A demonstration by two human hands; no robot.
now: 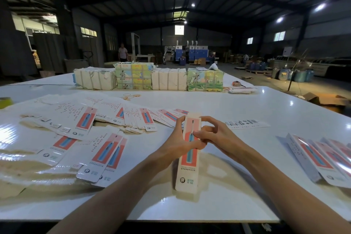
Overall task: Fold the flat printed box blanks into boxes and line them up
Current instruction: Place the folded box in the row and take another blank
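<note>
Two bare arms (117, 186) reach in from the bottom edge and meet over the white worktop (247, 104). Between the hands stands one long thin box (188, 167), pink and blue on the front. It is held nearly upright, with its top leaning away. Its low end is down by the worktop, but I cannot tell if it touches.

The left hand (176, 144) holds the box from the left side, with its fingers (180, 122) curled round the edge up near the top. The right hand (216, 135) pinches the right edge about halfway up with the thumb. Its other fingers (209, 120) are bent and lifted off the box.

To the left lie the flat blanks (85, 121), lots of them, spread out in a messy fan. To the right, the folded boxes (321, 156) lean on each other in a row. Far back sit four tied bundles (133, 76), with some rubber bands (129, 97) in front of them. A person (123, 52) stands far off in the big hall.

It looks like this box is being pushed into shape or having its end closed. The top flap seems to stick up, not tucked in yet. Next, I think the flap needs a tuck. After that the box should go to the right, beside the row, facing the same way.
</note>
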